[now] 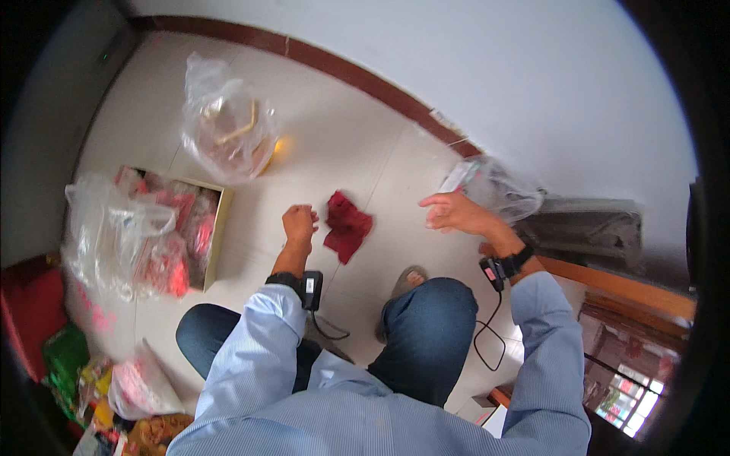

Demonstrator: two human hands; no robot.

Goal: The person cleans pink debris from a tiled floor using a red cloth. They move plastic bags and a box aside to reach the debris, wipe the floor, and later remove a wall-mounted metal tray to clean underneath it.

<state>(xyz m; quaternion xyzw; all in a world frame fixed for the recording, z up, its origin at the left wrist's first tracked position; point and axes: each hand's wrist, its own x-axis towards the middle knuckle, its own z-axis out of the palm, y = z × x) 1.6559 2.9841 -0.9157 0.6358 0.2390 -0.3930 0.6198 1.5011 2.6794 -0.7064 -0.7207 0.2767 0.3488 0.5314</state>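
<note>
A dark red cloth point(347, 227) lies crumpled on the pale tiled floor between my hands, touched by neither. My left hand point(300, 223) hangs just left of it, fingers curled; whether anything small is inside cannot be made out. To the right of the cloth, my right hand point(450, 213) is raised with the index finger extended and the others loosely bent, and nothing shows in it. Behind that hand, a clear plastic bag point(502, 188) with things inside rests against the wall. Both wrists carry a black strap with a small cabled device.
An open box point(219, 233) of pink and red packets, partly covered by a clear bag point(108, 239), stands left. Another clear bag point(228, 125) over a round object sits farther back. Filled bags point(142, 382) are at lower left, wooden furniture point(616, 288) at right.
</note>
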